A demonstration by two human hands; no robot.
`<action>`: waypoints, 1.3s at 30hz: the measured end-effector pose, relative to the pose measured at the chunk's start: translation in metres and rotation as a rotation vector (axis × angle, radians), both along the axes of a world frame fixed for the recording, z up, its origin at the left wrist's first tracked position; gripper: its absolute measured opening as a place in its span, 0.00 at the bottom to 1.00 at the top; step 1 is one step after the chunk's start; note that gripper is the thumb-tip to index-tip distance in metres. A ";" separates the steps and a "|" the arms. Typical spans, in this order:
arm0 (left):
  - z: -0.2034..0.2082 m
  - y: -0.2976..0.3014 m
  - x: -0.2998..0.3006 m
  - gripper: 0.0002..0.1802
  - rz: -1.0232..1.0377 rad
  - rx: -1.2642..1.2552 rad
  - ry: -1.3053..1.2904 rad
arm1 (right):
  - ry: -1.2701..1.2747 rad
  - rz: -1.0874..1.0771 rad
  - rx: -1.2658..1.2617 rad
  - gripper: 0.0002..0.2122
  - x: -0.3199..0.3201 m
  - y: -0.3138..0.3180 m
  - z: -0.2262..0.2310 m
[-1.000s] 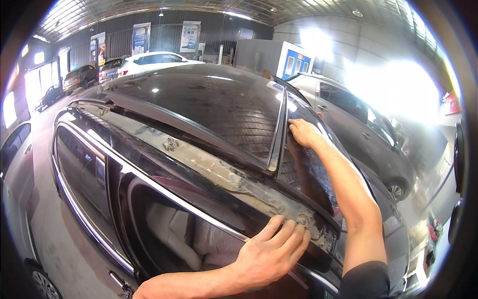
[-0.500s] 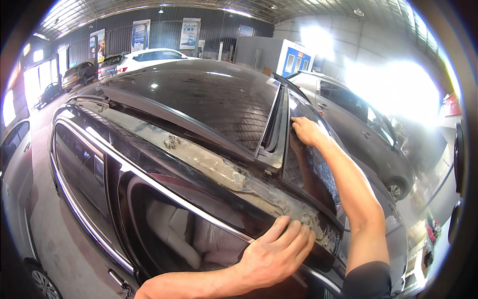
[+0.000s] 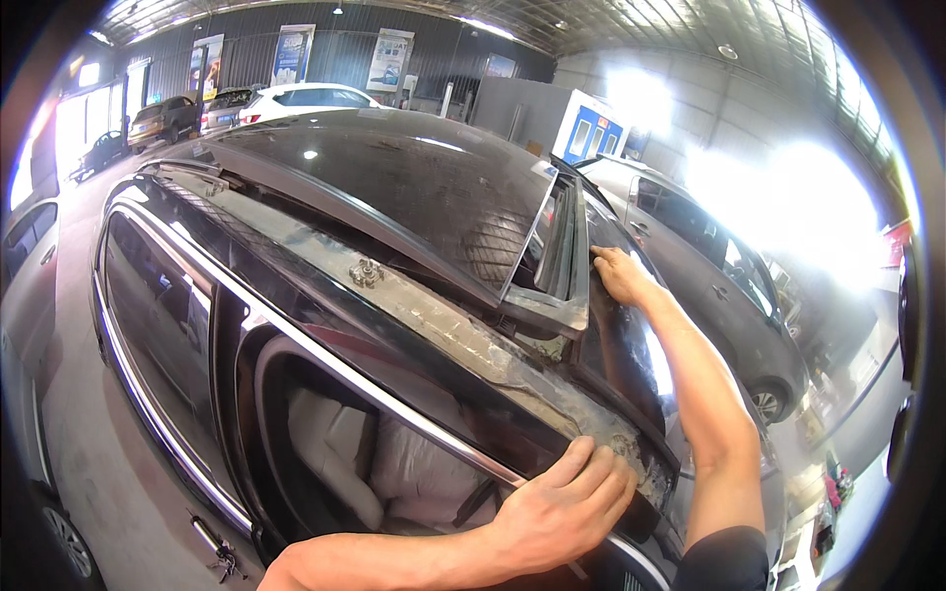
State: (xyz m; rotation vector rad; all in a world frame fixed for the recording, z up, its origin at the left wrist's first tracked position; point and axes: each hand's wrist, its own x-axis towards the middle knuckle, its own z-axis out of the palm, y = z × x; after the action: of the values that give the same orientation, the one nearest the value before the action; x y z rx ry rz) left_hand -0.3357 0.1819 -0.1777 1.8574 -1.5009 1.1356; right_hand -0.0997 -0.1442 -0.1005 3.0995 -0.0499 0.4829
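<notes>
A black car stands before me with a dark glass roof panel [image 3: 394, 197]. A dark raised frame strip [image 3: 567, 295] stands at the panel's front end, with a gap between the two. My right hand [image 3: 626, 278] reaches over the roof, its bent fingertips close beside that strip; what they hold, if anything, is hidden. My left hand [image 3: 576, 497] rests with curled fingers over the roof edge [image 3: 503, 433], above the side window. Along this edge runs an exposed, dirty roof channel [image 3: 434, 325] with a small metal bracket [image 3: 366, 273] on it.
A grey car [image 3: 690, 236] stands beyond, on the right. Another car [image 3: 30, 266] is close on the left. Behind the roof are a white car [image 3: 310, 99] and a blue-and-white door [image 3: 591, 126]. A set of keys [image 3: 225, 563] hangs by the near door.
The frame strip at the front of the glass panel stands higher and the gap by it shows wider. My right hand remains beside it; my left hand stays on the roof edge. The view has shifted slightly.
</notes>
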 end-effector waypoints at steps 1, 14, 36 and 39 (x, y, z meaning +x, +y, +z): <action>0.000 0.000 0.001 0.23 0.005 0.001 -0.005 | -0.010 0.030 0.003 0.23 0.002 -0.003 -0.001; 0.007 0.005 0.004 0.18 0.040 -0.049 -0.028 | 0.031 0.059 0.068 0.23 0.002 0.000 0.001; -0.011 0.001 0.006 0.27 -0.071 -0.142 -0.025 | 0.096 0.067 0.223 0.18 -0.019 0.012 0.024; -0.022 -0.001 0.015 0.30 -0.073 -0.069 -0.053 | 0.085 0.062 0.316 0.20 0.002 0.021 0.003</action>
State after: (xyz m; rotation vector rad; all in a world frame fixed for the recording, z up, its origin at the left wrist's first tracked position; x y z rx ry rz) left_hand -0.3207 0.1812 -0.1998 1.7249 -1.5263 1.1961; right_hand -0.0980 -0.1237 -0.0975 3.4373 -0.0327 0.3762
